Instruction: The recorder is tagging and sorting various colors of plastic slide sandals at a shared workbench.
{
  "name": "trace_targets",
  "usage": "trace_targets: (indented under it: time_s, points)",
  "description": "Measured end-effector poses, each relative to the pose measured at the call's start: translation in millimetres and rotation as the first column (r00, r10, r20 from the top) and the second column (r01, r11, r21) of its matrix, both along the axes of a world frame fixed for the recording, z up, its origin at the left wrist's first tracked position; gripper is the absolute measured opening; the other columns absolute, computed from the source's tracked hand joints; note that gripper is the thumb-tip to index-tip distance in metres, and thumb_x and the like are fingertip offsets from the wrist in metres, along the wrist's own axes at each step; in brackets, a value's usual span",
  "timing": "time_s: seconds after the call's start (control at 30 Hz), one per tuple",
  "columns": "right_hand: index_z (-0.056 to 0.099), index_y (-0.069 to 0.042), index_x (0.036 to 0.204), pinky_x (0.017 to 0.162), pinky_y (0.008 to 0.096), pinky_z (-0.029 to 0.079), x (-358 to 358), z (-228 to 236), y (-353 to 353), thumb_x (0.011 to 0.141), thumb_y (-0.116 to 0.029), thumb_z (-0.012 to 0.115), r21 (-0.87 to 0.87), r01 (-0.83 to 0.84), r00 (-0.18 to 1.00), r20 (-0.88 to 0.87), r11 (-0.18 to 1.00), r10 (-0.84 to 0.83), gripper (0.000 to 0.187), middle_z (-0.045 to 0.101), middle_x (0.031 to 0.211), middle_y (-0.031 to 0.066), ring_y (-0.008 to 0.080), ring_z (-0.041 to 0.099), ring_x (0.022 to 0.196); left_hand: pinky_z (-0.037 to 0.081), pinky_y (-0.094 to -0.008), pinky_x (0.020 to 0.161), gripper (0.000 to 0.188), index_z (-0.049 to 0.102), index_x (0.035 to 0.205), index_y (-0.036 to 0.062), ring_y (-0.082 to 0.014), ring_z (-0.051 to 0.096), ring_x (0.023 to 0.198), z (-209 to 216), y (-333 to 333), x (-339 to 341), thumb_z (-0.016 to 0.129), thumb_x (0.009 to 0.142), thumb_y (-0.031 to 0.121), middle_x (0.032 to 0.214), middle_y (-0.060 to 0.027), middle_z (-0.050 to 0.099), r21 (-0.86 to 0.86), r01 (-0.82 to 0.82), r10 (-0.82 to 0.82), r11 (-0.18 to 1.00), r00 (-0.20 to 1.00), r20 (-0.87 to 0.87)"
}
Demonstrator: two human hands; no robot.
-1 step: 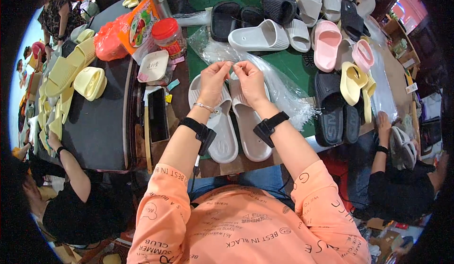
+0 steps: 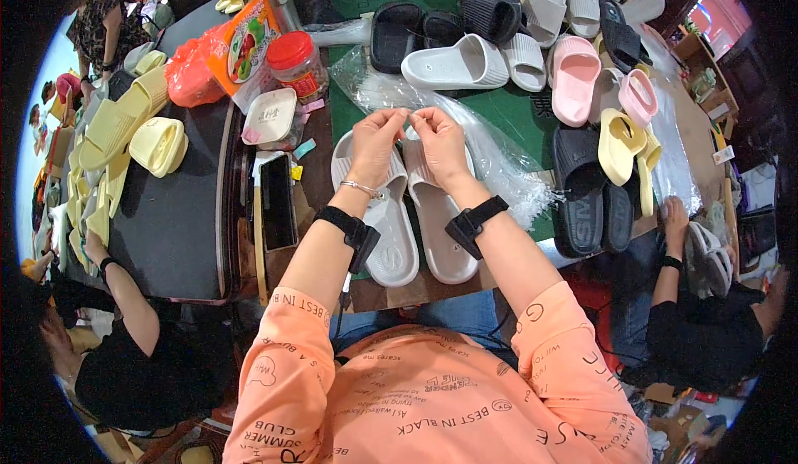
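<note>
A pair of grey slide slippers lies side by side before me, the left slipper (image 2: 392, 244) and the right slipper (image 2: 447, 244) with toes pointing away. Over their straps, my left hand (image 2: 379, 142) and my right hand (image 2: 440, 142) meet fingertip to fingertip, each in a closed pinch. Whatever is between the fingers is too small to make out. Just beyond and to the right spreads a bundle of thin clear strands with white ends (image 2: 532, 198), partly in a clear plastic bag (image 2: 366, 78). My hands cover part of both straps.
Black slippers (image 2: 578, 190), pink slippers (image 2: 573, 78), yellow slippers (image 2: 619, 144) and a white slipper (image 2: 453, 63) crowd the green mat. Leftward are a red-lidded jar (image 2: 293, 61), a white dish (image 2: 270, 115) and a phone (image 2: 278, 202). Co-workers' arms (image 2: 129, 302) flank me.
At the far upper right, a grey slipper by another person's hand has tilted and shifted slightly. My hands and the grey pair stay where they were.
</note>
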State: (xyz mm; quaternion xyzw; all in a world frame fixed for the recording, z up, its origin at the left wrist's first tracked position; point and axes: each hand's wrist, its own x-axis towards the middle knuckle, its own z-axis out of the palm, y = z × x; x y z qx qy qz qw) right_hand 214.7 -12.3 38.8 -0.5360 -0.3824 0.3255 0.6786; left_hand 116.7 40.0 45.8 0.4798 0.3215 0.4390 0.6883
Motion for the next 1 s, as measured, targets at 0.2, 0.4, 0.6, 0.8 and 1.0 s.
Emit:
trace_targets:
  time_s: [0.2,0.4,0.6,0.8,1.0]
  points:
    - [0.059,-0.002,0.077,0.050,0.0197,0.035,1,-4,0,0.080,-0.011,0.058,0.004,0.018,0.999,0.030,1.000,-0.018,0.009,0.051,0.062,-0.0042,0.0029,0.040,0.054,0.030,-0.0166,0.048,0.012,0.064,0.080,0.0035,-0.0036,0.043,0.053,4,-3,-1,0.063,0.077,0.015,0.060,0.0041,0.051,-0.015,-0.012,0.011,1.000,0.999,-0.045]
    - [0.059,-0.002,0.077,0.050,0.0196,0.034,-2,2,-1,0.080,-0.011,0.058,0.004,0.013,1.000,0.015,1.000,-0.013,0.010,0.052,0.062,-0.0037,0.0027,0.041,0.055,0.029,-0.0160,0.047,0.014,0.064,0.083,0.0022,-0.0030,0.042,0.052,3,-1,-3,0.062,0.078,0.015,0.061,0.0035,0.052,-0.048,0.022,-0.023,0.999,1.000,-0.020]
    - [0.058,-0.002,0.082,0.055,0.0164,0.035,1,-3,-3,0.083,-0.011,0.056,-0.087,-0.036,0.998,0.042,0.996,0.040,0.009,0.054,0.070,-0.0043,0.0008,0.043,0.061,0.029,-0.0161,0.047,0.014,0.064,0.084,0.0016,-0.0030,0.043,0.054,4,-1,-2,0.061,0.078,0.014,0.063,0.0030,0.054,-0.032,0.030,-0.031,0.999,0.999,-0.027]
    - [0.060,-0.001,0.080,0.056,0.0185,0.039,-8,-13,-2,0.083,-0.012,0.056,0.052,-0.061,0.983,-0.172,0.997,0.069,0.011,0.058,0.069,-0.0019,0.0028,0.048,0.060,0.031,-0.0164,0.048,0.014,0.064,0.084,0.0012,-0.0027,0.044,0.056,5,-4,1,0.060,0.077,0.013,0.069,0.0015,0.057,0.016,0.055,-0.054,0.998,0.995,-0.080]
    - [0.057,-0.001,0.085,0.060,0.0176,0.039,-4,-9,-2,0.084,-0.012,0.054,0.055,-0.048,0.957,-0.284,0.997,0.061,0.012,0.059,0.076,0.0004,0.0029,0.050,0.066,0.031,-0.0159,0.048,0.017,0.064,0.086,0.0008,-0.0026,0.040,0.053,-1,-3,0,0.061,0.078,0.015,0.069,0.0014,0.057,-0.007,-0.002,0.002,1.000,0.999,-0.035]
